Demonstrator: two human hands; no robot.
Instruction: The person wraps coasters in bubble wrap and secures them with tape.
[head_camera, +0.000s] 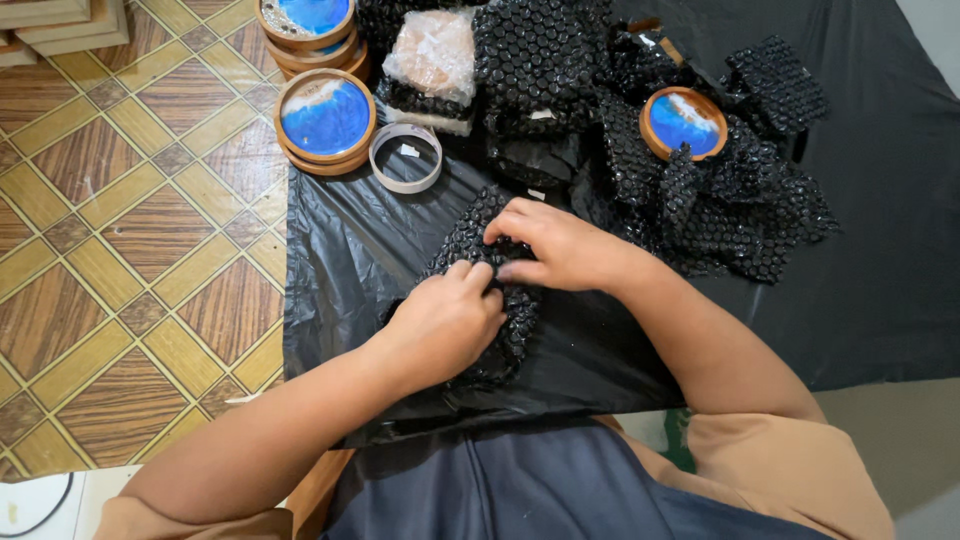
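Observation:
A bundle wrapped in black bubble wrap (470, 235) lies on a black plastic sheet (340, 250) in front of me. My left hand (445, 320) presses on its near side with fingers curled onto the wrap. My right hand (555, 243) covers its far right side, fingertips pinching the wrap next to my left fingers. Whatever is inside the bundle is hidden.
A roll of clear tape (405, 157) lies at the sheet's far edge. Round wooden discs with blue centres (325, 118) are stacked on the tiled floor (120, 220); another disc (684, 122) rests among loose black bubble wrap (740, 200). A clear-wrapped parcel (432, 60) sits behind.

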